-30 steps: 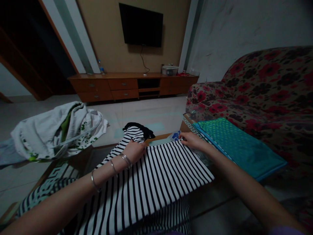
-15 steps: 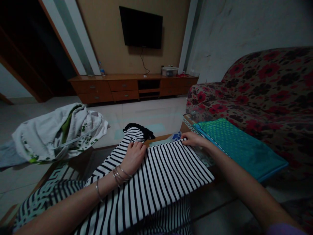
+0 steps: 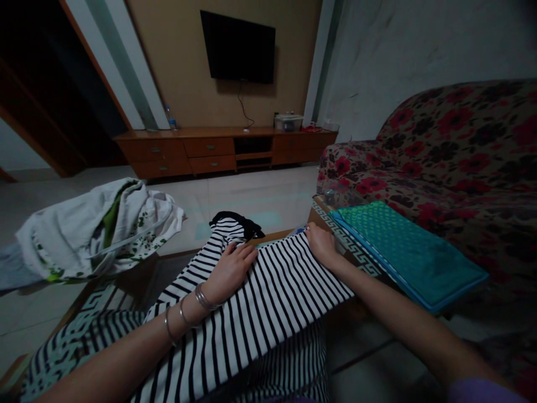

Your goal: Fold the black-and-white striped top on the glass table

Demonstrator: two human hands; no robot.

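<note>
A black-and-white striped garment (image 3: 277, 291) lies spread across a glass-topped table, its near part hanging over the front edge. My left hand (image 3: 232, 268), with several silver bangles at the wrist, rests on the cloth with its fingers stretched out. At the far right corner of the fabric, my right hand (image 3: 321, 243) is closed on the edge. A bunched end with black trim (image 3: 239, 224) lies beyond my left hand. Right of my right hand is a folded stack of teal and green cloth (image 3: 419, 260).
White clothing with green leaf prints (image 3: 100, 229) is heaped at the left. A flowered sofa (image 3: 436, 145) stands at the right. Across the tiled floor are a wooden TV cabinet (image 3: 210, 151) and a wall-mounted television (image 3: 239, 47).
My right hand has moved slightly left and turned, drawing the garment's right end inward. My left hand's fingers have spread out flatter on the cloth.
</note>
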